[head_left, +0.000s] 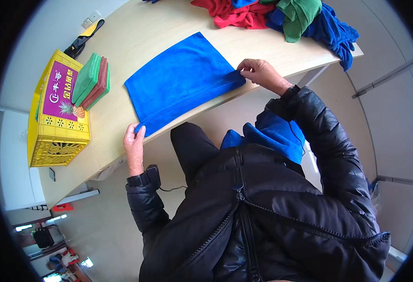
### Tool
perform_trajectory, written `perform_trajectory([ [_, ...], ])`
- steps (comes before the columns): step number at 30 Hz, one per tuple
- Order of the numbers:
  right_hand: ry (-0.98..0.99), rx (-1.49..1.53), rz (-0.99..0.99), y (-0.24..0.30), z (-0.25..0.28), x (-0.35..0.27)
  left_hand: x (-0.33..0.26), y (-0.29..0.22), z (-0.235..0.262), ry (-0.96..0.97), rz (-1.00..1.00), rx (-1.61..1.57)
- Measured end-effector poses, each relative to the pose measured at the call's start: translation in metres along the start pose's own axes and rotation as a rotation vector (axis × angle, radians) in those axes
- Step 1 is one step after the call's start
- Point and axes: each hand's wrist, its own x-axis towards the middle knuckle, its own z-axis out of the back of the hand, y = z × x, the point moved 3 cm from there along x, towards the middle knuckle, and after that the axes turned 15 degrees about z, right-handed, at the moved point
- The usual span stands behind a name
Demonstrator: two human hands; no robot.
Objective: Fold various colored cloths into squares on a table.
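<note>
Gripping the blue cloth [183,77], the left hand [133,144] pinches its seven-o'clock corner, the right hand [263,75] its three-o'clock corner; I see folded cloths [88,81] at nine o'clock.

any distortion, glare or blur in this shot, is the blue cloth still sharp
Head view: fisheye bends the white panels at right, and the rim falls to black; head view: blue cloth fairly crisp, seam visible; head view: blown-out bright patches at lower left.
</note>
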Motion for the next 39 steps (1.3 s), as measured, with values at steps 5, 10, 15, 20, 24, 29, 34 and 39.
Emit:
perform_trajectory([
  [5,0.016,-0.164,0.087,0.011,0.001,-0.002,-0.001,-0.001,-0.001,-0.001,-0.007,0.019],
  [10,-0.021,-0.335,0.189,0.013,-0.004,0.005,-0.002,0.001,0.000,-0.003,-0.008,-0.006],
  [15,-0.133,-0.465,0.359,-0.002,-0.003,0.010,-0.001,-0.001,-0.006,-0.033,-0.009,0.012],
  [20,-0.034,-0.119,0.096,0.004,0.000,0.010,-0.006,-0.004,-0.002,-0.017,0.000,0.009],
  [24,-0.014,0.230,-0.107,-0.005,-0.003,0.005,-0.006,-0.008,-0.007,-0.024,-0.010,0.005],
  [29,0.003,0.201,-0.076,-0.008,-0.003,-0.002,-0.005,-0.005,-0.006,-0.012,-0.007,-0.003],
  [34,0.065,0.153,-0.043,0.005,0.000,-0.011,-0.006,-0.006,-0.005,-0.022,-0.002,0.006],
  [39,0.036,0.092,0.064,0.012,-0.002,-0.020,-0.006,-0.005,-0.006,-0.035,0.007,-0.011],
])
